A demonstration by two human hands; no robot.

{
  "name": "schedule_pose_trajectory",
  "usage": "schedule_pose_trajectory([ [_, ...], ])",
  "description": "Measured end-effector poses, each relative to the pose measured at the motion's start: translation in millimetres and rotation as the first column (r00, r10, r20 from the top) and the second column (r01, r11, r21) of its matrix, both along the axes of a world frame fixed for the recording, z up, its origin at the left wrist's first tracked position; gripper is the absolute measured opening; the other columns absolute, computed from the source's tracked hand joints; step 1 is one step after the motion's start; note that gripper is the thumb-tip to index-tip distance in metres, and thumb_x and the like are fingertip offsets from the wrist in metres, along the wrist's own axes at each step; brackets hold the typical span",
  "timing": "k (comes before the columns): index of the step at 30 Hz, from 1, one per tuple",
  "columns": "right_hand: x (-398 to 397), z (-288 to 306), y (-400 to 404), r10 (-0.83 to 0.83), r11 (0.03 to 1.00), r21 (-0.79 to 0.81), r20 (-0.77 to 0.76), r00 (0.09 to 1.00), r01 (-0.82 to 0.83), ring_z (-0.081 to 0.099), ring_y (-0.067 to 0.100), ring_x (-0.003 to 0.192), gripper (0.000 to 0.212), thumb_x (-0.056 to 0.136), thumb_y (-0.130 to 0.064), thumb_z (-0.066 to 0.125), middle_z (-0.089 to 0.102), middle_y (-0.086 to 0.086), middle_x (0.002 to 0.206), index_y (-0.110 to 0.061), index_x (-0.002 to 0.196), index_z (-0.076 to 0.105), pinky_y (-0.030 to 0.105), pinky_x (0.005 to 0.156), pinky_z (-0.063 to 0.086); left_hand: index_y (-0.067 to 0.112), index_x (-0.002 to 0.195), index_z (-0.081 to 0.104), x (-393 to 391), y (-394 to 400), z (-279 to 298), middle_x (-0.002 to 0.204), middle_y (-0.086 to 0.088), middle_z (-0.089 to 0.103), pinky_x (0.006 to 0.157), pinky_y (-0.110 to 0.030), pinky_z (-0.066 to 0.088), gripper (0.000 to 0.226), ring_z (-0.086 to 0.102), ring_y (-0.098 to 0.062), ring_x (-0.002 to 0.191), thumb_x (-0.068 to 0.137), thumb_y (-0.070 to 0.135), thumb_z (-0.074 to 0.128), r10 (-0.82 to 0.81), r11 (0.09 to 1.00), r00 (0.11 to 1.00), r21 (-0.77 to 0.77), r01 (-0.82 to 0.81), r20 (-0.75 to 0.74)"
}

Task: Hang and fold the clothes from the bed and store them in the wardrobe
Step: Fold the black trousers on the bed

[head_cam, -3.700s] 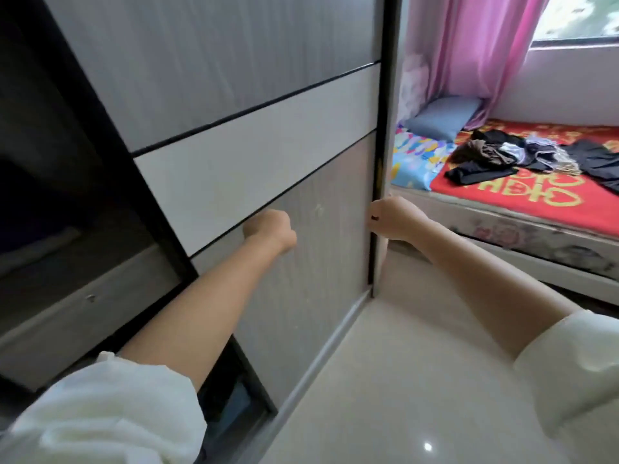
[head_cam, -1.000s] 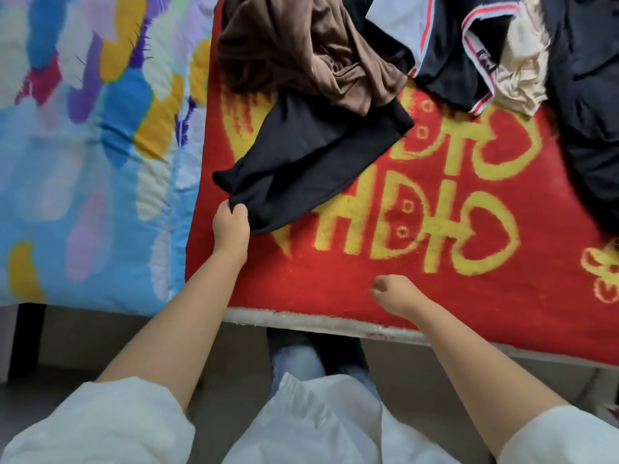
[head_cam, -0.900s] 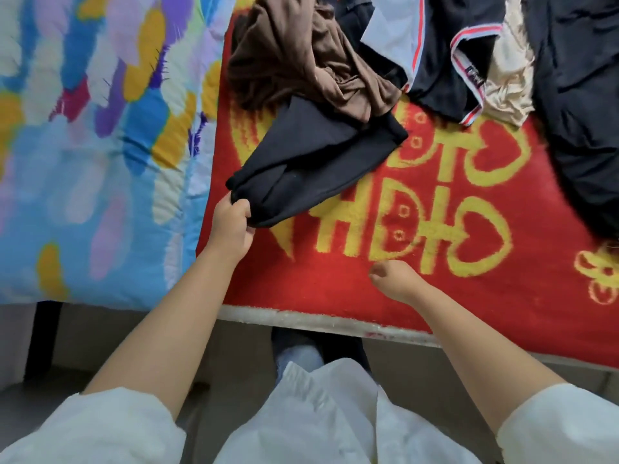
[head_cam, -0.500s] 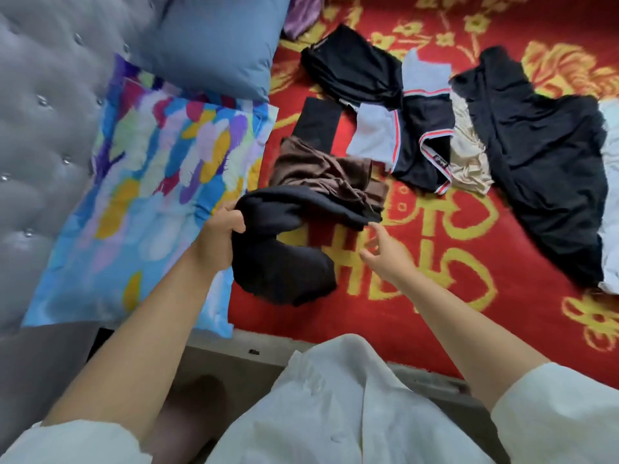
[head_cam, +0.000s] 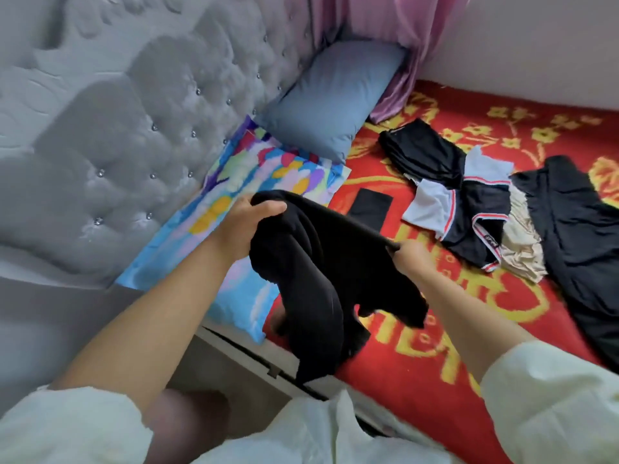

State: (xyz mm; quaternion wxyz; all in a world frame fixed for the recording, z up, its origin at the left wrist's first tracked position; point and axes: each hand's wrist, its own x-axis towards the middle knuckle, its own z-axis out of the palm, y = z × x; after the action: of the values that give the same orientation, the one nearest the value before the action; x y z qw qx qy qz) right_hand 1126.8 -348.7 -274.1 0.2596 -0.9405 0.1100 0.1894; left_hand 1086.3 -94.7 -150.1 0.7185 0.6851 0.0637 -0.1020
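Note:
A black garment (head_cam: pixel 318 283) hangs in the air above the front edge of the bed. My left hand (head_cam: pixel 248 226) grips its top left edge and my right hand (head_cam: pixel 413 257) pinches its top right edge, so the cloth is stretched between them and droops below. More clothes lie on the red bed cover (head_cam: pixel 418 370): a folded black piece (head_cam: pixel 422 152), a black and white garment with red trim (head_cam: pixel 469 209), a beige piece (head_cam: pixel 519 249), and a large black garment (head_cam: pixel 582 236) at the right. The brown garment is hidden from view.
A grey tufted headboard (head_cam: pixel 110 128) runs along the left. A blue-grey pillow (head_cam: pixel 338 95) and a multicoloured pillow (head_cam: pixel 234 202) lie beside it. A pink curtain (head_cam: pixel 408 45) hangs at the far corner. A small black strip (head_cam: pixel 370 209) lies on the cover.
My right hand has taken hold of the black garment, and both hands have lifted it off the bed. The view has tilted up toward the headboard.

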Motion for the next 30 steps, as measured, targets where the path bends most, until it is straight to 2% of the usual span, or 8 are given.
schedule_pose_trajectory([
  [5,35,113,-11,0.153,0.977,0.096,0.317,0.936,-0.192,0.046,0.024,0.081,0.013,0.090,-0.001,0.048,0.049,0.018,0.085,0.001,0.086,0.060,0.024,0.056,0.032,-0.001,0.102,0.062,44,10,-3,0.096,-0.012,0.062,0.076,-0.030,0.047,0.038,0.058,-0.021,0.083,0.074,0.020,0.074,0.258,0.870,0.966,0.431,-0.241,0.020],
  [9,33,183,-25,0.032,0.937,0.291,0.473,0.881,-0.191,0.047,0.010,0.056,0.012,0.079,0.000,0.055,0.053,-0.001,0.057,-0.006,0.069,0.060,0.020,0.054,0.030,-0.002,0.115,0.058,69,-11,10,0.113,-0.018,0.062,0.085,-0.034,0.045,0.042,0.059,-0.030,0.104,0.084,0.025,0.065,0.342,0.793,0.932,0.496,-0.354,0.118],
  [12,26,211,-50,-0.316,0.780,0.626,0.425,0.848,-0.023,0.047,0.000,0.036,0.024,0.078,0.004,0.054,0.051,-0.011,0.037,-0.014,0.064,0.061,0.022,0.051,0.039,-0.004,0.093,0.057,81,-34,20,0.111,-0.028,0.060,0.083,-0.040,0.045,0.022,0.058,-0.036,0.105,0.083,0.015,0.062,0.201,0.727,0.966,0.636,-0.257,0.161],
  [14,16,226,-65,-0.266,0.853,0.522,0.446,0.855,-0.007,0.042,0.000,0.031,0.016,0.079,0.006,0.055,0.046,-0.011,0.033,-0.006,0.071,0.063,0.017,0.043,0.037,-0.002,0.095,0.052,86,-58,29,0.115,-0.029,0.057,0.084,-0.041,0.044,0.024,0.055,-0.037,0.109,0.078,0.010,0.064,0.070,0.702,0.985,0.694,-0.162,0.159],
  [19,-10,254,-99,0.017,0.972,0.195,0.505,0.863,-0.133,0.038,0.005,0.040,0.018,0.076,0.004,0.058,0.042,-0.005,0.045,-0.003,0.060,0.054,0.021,0.045,0.032,0.021,0.143,0.028,72,-134,63,0.140,-0.007,0.038,0.105,-0.035,0.032,0.092,0.035,-0.026,0.130,0.065,0.032,0.077,-0.456,0.586,0.849,0.808,0.062,0.266],
  [22,-22,258,-104,0.078,0.981,0.118,0.494,0.866,-0.155,0.033,0.002,0.037,0.010,0.078,0.005,0.057,0.036,-0.002,0.051,0.004,0.068,0.054,0.018,0.041,0.028,0.013,0.097,0.061,60,-177,59,0.085,0.000,0.060,0.069,-0.028,0.039,0.030,0.057,-0.028,0.097,0.077,0.036,0.061,-0.497,0.696,0.774,0.713,0.084,0.393],
  [24,-31,259,-111,0.037,0.989,0.104,0.505,0.862,-0.103,0.033,0.003,0.032,0.014,0.081,0.000,0.059,0.037,-0.006,0.046,-0.002,0.067,0.056,0.014,0.037,0.025,0.013,0.070,0.050,57,-201,60,0.060,0.005,0.046,0.054,-0.031,0.028,0.022,0.051,-0.025,0.072,0.089,0.022,0.053,-0.345,0.811,0.844,0.583,0.048,0.411],
  [30,-52,255,-136,-0.033,0.999,0.049,0.505,0.863,0.009,0.046,-0.003,0.046,0.017,0.086,-0.018,0.062,0.048,-0.002,0.060,-0.013,0.071,0.055,0.014,0.049,0.033,0.012,0.075,0.058,71,-234,102,0.076,-0.007,0.056,0.070,-0.032,0.042,0.018,0.051,-0.020,0.075,0.086,0.004,0.045,-0.078,0.988,0.951,0.154,0.032,0.298],
])
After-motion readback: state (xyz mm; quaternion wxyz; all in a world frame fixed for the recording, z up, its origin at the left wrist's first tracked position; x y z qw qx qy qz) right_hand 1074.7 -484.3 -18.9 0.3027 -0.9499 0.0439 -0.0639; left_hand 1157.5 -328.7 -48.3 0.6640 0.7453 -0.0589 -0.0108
